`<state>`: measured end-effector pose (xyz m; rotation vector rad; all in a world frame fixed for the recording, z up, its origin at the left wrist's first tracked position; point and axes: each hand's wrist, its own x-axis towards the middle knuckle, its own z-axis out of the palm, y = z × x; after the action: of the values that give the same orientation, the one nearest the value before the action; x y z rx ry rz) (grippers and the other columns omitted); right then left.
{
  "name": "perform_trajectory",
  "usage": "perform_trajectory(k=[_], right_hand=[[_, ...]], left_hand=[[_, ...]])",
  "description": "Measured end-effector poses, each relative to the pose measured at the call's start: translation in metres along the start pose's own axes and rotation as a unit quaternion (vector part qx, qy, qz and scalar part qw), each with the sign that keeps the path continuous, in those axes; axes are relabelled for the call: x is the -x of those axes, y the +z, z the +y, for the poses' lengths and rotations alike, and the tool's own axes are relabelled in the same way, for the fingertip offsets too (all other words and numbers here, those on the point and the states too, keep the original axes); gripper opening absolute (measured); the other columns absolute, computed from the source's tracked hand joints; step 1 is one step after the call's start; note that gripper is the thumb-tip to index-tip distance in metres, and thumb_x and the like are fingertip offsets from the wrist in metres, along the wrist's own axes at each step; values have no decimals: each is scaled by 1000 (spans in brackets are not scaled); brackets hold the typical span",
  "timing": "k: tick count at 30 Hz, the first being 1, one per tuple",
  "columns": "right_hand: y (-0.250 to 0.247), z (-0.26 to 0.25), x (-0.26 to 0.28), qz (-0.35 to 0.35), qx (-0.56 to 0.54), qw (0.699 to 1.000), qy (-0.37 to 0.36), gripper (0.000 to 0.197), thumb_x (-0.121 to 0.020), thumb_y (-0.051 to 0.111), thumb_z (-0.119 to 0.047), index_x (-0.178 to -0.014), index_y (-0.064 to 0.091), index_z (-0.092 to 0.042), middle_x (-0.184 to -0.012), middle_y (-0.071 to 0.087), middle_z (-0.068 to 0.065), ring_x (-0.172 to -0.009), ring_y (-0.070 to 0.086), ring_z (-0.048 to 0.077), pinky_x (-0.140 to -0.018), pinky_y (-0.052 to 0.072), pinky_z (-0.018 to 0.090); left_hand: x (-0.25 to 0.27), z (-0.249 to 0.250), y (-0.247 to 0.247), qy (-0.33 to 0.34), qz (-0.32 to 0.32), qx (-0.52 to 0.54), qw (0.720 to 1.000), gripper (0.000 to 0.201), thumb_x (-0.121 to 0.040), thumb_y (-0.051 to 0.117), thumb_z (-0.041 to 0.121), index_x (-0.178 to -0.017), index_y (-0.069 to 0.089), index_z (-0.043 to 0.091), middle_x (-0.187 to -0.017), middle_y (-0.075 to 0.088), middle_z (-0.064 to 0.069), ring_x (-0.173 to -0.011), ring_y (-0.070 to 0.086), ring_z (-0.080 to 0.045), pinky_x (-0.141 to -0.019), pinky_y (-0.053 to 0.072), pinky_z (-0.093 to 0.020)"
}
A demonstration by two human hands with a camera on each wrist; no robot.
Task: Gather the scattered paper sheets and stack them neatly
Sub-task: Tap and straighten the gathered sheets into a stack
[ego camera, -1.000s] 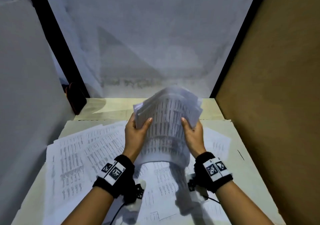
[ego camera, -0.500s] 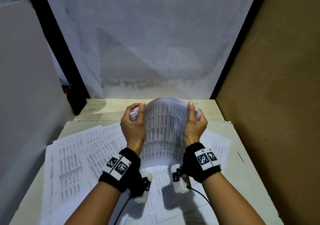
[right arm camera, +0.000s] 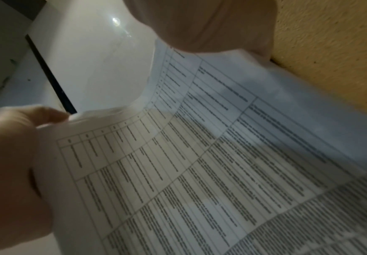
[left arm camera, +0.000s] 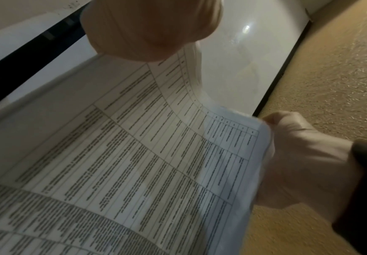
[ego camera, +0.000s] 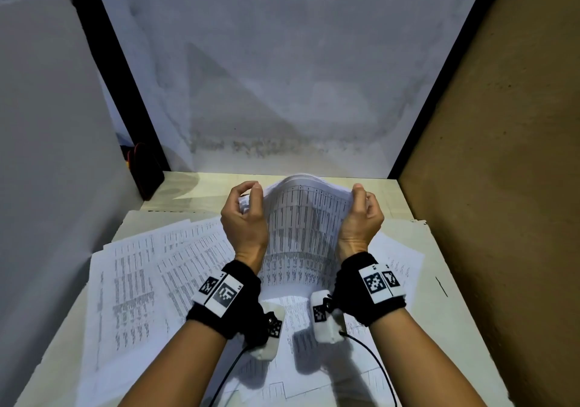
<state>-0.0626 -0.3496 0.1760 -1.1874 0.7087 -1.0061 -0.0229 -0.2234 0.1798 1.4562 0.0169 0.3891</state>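
Note:
A bundle of printed paper sheets (ego camera: pixel 306 224) stands upright and bowed between my hands, its lower edge down by the sheets on the table. My left hand (ego camera: pixel 249 196) pinches its upper left corner and my right hand (ego camera: pixel 361 199) pinches its upper right corner. The left wrist view shows the bundle (left arm camera: pixel 145 155) close up, with my right hand (left arm camera: pixel 298 163) at its far edge. In the right wrist view the bundle (right arm camera: pixel 200 163) fills the frame, my left hand (right arm camera: pixel 10 163) at its far edge. Loose printed sheets (ego camera: pixel 141 275) lie fanned on the table to the left, and more loose sheets (ego camera: pixel 398 259) on the right.
The pale table (ego camera: pixel 455 312) is boxed in by a white back wall (ego camera: pixel 282 93), a grey panel (ego camera: pixel 47 155) on the left and a brown board (ego camera: pixel 502 187) on the right. A dark object (ego camera: pixel 142 165) sits at the back left corner. Cables trail from both wrist cameras.
Both hands slid up the bundle's sides to its top corners. The fanned, tilted bundle came down and upright, with its sheets drawn closer together.

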Motion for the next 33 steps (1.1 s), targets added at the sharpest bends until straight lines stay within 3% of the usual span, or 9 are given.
perform_trajectory(k=[6,7,9,13,18,24,27,29,33], right_hand=[[-24,9,-11,-138,-19,990,-22,28,-71,53,-47,-73,50,-19,-70,45,-5,-66,44,6,-62,40,21],[-33,15,-14,-195,6,981,2,34,-71,59,-46,-85,55,-15,-77,51,-5,-71,50,3,-69,46,16],[-50,29,-15,-295,111,945,88,46,-76,69,-33,-110,57,-6,-95,63,-1,-90,61,9,-94,51,34],[-63,46,-2,-304,231,916,123,23,-84,63,-14,-102,60,0,-84,65,3,-81,63,16,-96,47,50],[-63,32,-1,-320,155,929,100,28,-80,66,-10,-107,57,-9,-90,65,-5,-72,65,-10,-71,53,15],[-72,48,-1,-323,142,923,156,92,-43,86,-47,-118,54,-6,-102,71,4,-96,68,16,-87,53,32],[-66,48,1,-319,148,921,166,47,-70,76,-12,-112,55,-5,-97,68,5,-92,65,22,-89,53,36],[-61,46,3,-312,165,923,155,25,-79,65,-2,-103,59,-6,-89,65,0,-81,65,8,-94,49,39],[-47,32,3,-312,141,937,73,20,-86,59,-5,-106,59,-6,-88,61,-7,-80,59,-3,-77,52,13]], left_hand=[[-1,0,-19,29,-78,80,993,55,-73,50,48,-114,50,11,-93,63,4,-79,58,9,-70,41,-3],[1,-5,-27,39,-111,69,991,65,-72,57,50,-122,42,10,-98,60,7,-84,58,11,-71,43,-2],[3,-23,-44,-4,-183,1,983,74,-73,64,42,-130,32,9,-109,53,10,-96,57,12,-79,47,-5],[9,-51,-65,-146,-276,-104,944,29,-90,53,14,-118,51,9,-99,61,5,-90,61,-4,-94,50,-52],[6,-40,-69,-116,-214,-19,970,29,-87,55,9,-115,48,13,-104,61,8,-90,64,3,-74,54,-13],[13,-52,-69,-170,-237,-44,955,51,-78,66,8,-121,40,17,-109,59,4,-102,59,-8,-89,51,-30],[11,-51,-66,-179,-236,-52,954,40,-83,61,10,-121,47,12,-103,61,8,-97,60,-5,-92,51,-35],[12,-48,-62,-171,-240,-63,953,32,-86,57,10,-118,53,6,-98,64,4,-93,62,-7,-93,51,-41],[7,-32,-56,-124,-185,-15,975,19,-89,53,8,-105,53,17,-98,63,5,-88,63,-2,-81,53,-23]])
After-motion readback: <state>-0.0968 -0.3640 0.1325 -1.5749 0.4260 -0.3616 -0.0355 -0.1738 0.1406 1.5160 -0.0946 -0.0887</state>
